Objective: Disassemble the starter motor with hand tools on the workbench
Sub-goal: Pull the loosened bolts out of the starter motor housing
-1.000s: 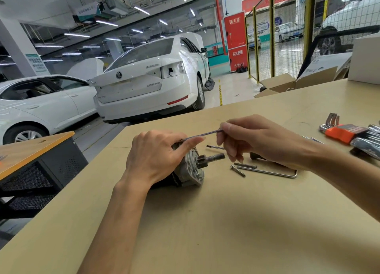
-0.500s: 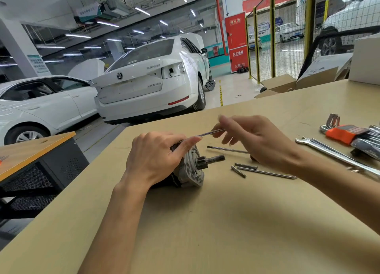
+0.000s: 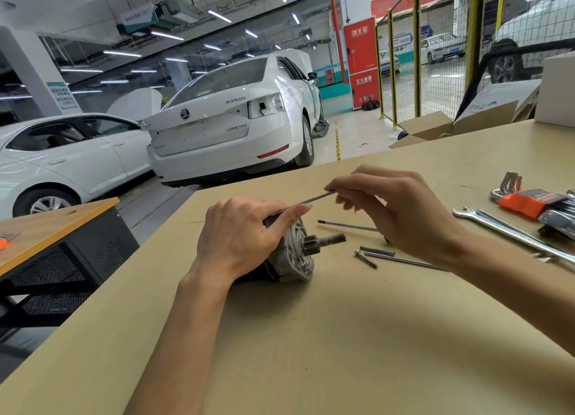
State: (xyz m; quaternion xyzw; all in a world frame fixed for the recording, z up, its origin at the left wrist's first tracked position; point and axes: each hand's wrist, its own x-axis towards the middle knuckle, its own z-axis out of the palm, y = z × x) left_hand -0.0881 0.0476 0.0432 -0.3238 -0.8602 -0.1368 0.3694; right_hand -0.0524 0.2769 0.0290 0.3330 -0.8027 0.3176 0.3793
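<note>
The starter motor (image 3: 289, 252) lies on its side on the tan, matte bench (image 3: 342, 336), its cast grey aluminium nose housing and small toothed pinion on a steel shaft pointing right. The left hand (image 3: 239, 237) wraps over the motor's dark body, fingers curled round it, thumb stretched along the top. The right hand (image 3: 401, 209) pinches the far end of a long thin through-bolt (image 3: 314, 198) between thumb and fingertips; the bolt's other end runs under the left thumb toward the motor housing.

On the bench just right of the pinion lie a slim screwdriver shaft (image 3: 345, 225) with a dark tip, a short cylindrical pin (image 3: 377, 250), a short bolt (image 3: 366, 258) and a long thin rod (image 3: 404, 260), all bare metal. Further right, a set of hex keys (image 3: 529, 201) sits bundled in an orange plastic holder, bent ends sticking up, beside polished chrome combination wrenches (image 3: 510, 231).

Beyond the bench's far edge, an open brown cardboard box (image 3: 435, 128) shows only its flaps; its contents are hidden. A white box (image 3: 555, 90) stands at the far right corner.

Behind, two white sedans (image 3: 230, 122) are parked on the shop floor, the nearer with a round badge and lettering too small to read. A red cabinet (image 3: 361, 62) carries white Chinese characters, 消火栓 at the top.
</note>
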